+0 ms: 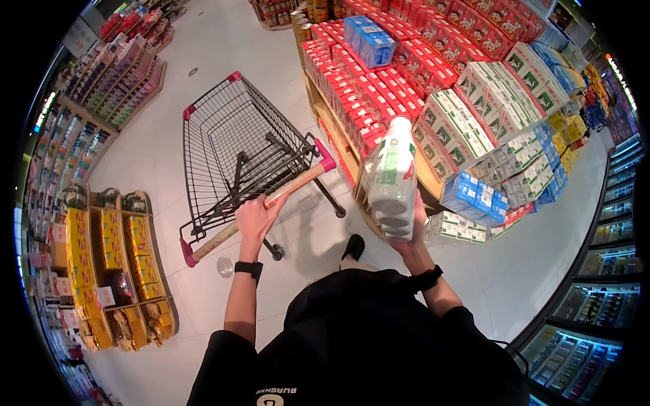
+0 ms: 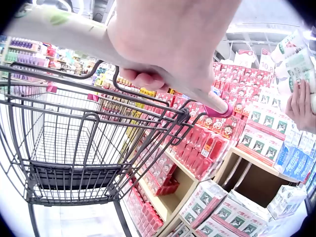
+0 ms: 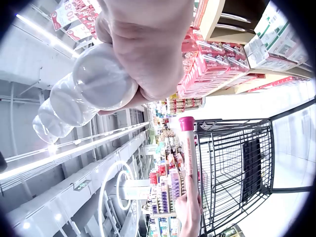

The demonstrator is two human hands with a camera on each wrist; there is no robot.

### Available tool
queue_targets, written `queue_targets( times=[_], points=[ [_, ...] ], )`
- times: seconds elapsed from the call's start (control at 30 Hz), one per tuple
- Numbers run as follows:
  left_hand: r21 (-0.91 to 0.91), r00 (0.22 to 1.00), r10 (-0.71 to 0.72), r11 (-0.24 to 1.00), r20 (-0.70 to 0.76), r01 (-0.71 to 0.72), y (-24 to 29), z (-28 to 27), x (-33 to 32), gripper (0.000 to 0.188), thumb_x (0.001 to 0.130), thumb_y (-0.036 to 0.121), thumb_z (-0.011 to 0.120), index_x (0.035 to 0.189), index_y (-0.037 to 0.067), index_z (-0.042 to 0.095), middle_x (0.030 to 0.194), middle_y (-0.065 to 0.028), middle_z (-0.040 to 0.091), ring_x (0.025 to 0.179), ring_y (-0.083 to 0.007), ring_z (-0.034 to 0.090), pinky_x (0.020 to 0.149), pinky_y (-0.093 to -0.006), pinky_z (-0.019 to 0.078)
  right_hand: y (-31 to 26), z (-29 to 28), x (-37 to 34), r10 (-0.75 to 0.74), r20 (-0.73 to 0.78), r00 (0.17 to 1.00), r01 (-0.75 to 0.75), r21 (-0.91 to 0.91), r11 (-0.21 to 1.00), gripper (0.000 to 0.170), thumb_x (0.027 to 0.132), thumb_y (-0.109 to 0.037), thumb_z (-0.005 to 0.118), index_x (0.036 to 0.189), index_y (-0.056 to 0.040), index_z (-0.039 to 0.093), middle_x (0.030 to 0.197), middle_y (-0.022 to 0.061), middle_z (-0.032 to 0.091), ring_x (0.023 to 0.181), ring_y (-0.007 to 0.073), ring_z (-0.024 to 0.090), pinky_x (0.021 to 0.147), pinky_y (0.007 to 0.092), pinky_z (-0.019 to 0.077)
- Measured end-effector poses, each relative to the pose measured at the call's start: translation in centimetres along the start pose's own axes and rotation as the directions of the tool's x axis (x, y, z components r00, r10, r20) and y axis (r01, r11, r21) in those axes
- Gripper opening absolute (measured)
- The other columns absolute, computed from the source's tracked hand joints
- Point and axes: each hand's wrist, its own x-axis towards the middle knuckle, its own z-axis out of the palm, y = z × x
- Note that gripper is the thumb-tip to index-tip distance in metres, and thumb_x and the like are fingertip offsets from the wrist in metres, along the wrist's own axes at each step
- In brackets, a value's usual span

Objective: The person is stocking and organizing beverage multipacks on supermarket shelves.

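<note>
Two hands were busy in the head view: the right hand [image 1: 413,238] gripped a bottle pack [image 1: 393,172], and the left hand [image 1: 256,222] was closed round the cart handle [image 1: 298,184]. The bottle pack lay in the right hand's grip, reaching forward and a little left of it, bases turned back toward the wearer and a cap pointing away. Its bottles were white, set in a row under clear wrap, with green and red print. Ahead of the left hand's grip spread the shopping cart [image 1: 237,128]. Beyond the right grip stood red cartons [image 1: 359,84]; ahead and to its right were white-and-green cartons [image 1: 457,132], and a blue pack [image 1: 474,198] sat nearer, just right of it.

From the left wrist, that hand's fingers [image 2: 148,81] curled under the cart handle, while the bottle pack was well to the right of this grip, glossy white with green marks, the right hand's fingers laid over its side.

From the right wrist, pale, rounded bottle bases ran in a row, at least three, down and left of the right hand's grip, the nearest touching it, the plastic shiny; the left hand held the cart handle well below
</note>
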Motion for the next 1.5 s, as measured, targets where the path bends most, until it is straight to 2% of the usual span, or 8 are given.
queue_targets(
  times=[0.07,0.17,0.23,0.33,0.77,0.9,1.13,1.5],
  points=[
    [-0.036,0.999,-0.022,0.999,0.036,0.023,0.6,-0.8,-1.2,0.07,0.083,0.073,0.057,0.068,0.005,0.069,0.055,-0.017,0.062,0.053,-0.0345,0.065,0.05,-0.0418,0.0505,-0.4,-0.9,-0.9,-0.009,-0.028,1.0,0.01,0.036,0.999,0.053,0.103,-0.051,0.038,0.129,-0.0082,0.055,0.111,0.0118,0.067,0.091,0.0229,0.07,0.068,0.0381,0.0599],
    [-0.05,0.999,-0.012,0.999,0.042,0.014,1.2,-1.6,-2.9,0.071,0.083,0.073,0.057,0.07,0.005,0.071,0.056,-0.0173,0.063,0.053,-0.0344,0.065,0.051,-0.0417,0.0507,-1.2,-4.3,-1.8,0.022,0.342,0.94,-0.054,0.084,0.995,0.057,0.104,-0.048,0.04,0.143,-0.0071,0.045,0.134,0.0129,0.059,0.118,0.0283,0.061,0.099,0.043,0.0507],
    [-0.057,1.0,0.001,0.998,0.027,0.0,1.6,-1.7,-4.1,0.072,0.083,0.074,0.056,0.07,0.005,0.071,0.056,-0.0176,0.063,0.053,-0.0335,0.064,0.05,-0.0406,0.0503,-1.2,-3.7,-3.1,0.019,0.104,0.994,-0.036,0.165,0.986,0.059,0.102,-0.049,0.043,0.144,-0.0076,0.045,0.133,0.0115,0.06,0.115,0.0274,0.062,0.097,0.0427,0.0521],
    [-0.064,0.998,-0.003,0.998,0.061,0.007,2.4,-2.4,-5.8,0.073,0.083,0.074,0.055,0.07,0.004,0.072,0.055,-0.0174,0.063,0.052,-0.0328,0.064,0.05,-0.0403,0.0506,-1.5,-5.4,-4.6,0.065,0.295,0.953,-0.105,0.123,0.987,0.062,0.101,-0.051,0.046,0.145,-0.0075,0.045,0.135,0.0117,0.059,0.117,0.0277,0.061,0.099,0.0428,0.0513],
    [-0.045,0.999,0.02,0.999,-0.043,-0.022,6.0,-2.6,-13.7,0.067,0.082,0.07,0.062,0.065,0.004,0.065,0.053,-0.0156,0.06,0.051,-0.0341,0.064,0.048,-0.0411,0.0489,-4.5,-1.3,-11.3,-0.246,0.134,0.96,0.274,-0.268,0.924,0.051,0.104,-0.037,0.044,0.141,-0.0014,0.044,0.132,0.0153,0.061,0.115,0.0266,0.064,0.099,0.0422,0.052],
    [-0.029,0.999,0.001,1.0,-0.032,-0.002,7.3,-2.6,-15.7,0.067,0.08,0.068,0.065,0.064,0.004,0.063,0.054,-0.0154,0.06,0.052,-0.0345,0.062,0.049,-0.0423,0.0475,-8.5,0.8,-13.5,-0.538,0.165,0.826,0.538,-0.511,0.67,0.053,0.095,-0.032,0.063,0.133,0.0022,0.05,0.12,0.0124,0.064,0.107,0.0221,0.065,0.091,0.0355,0.054],
    [-0.007,0.998,-0.053,0.999,0.016,0.053,10.0,-2.7,-18.2,0.064,0.079,0.066,0.067,0.063,0.005,0.062,0.054,-0.0146,0.059,0.055,-0.0352,0.062,0.053,-0.0435,0.0473,-16.4,1.9,-16.4,-0.565,0.79,0.238,0.846,-0.455,-0.28,0.068,0.066,-0.018,0.092,0.116,0.0033,0.052,0.104,0.0147,0.067,0.092,0.0225,0.069,0.08,0.0346,0.0561],
    [-0.031,0.993,-0.116,0.993,0.022,0.116,14.6,-2.9,-21.4,0.059,0.081,0.062,0.068,0.064,0.005,0.06,0.052,-0.0149,0.055,0.053,-0.0366,0.058,0.054,-0.0453,0.0448,-22.4,-3.8,-16.8,-0.538,0.744,0.397,0.839,-0.532,-0.117,0.079,0.074,-0.011,0.083,0.135,0.0022,0.035,0.12,0.0149,0.055,0.105,0.0223,0.06,0.09,0.0369,0.0502]
  ],
)
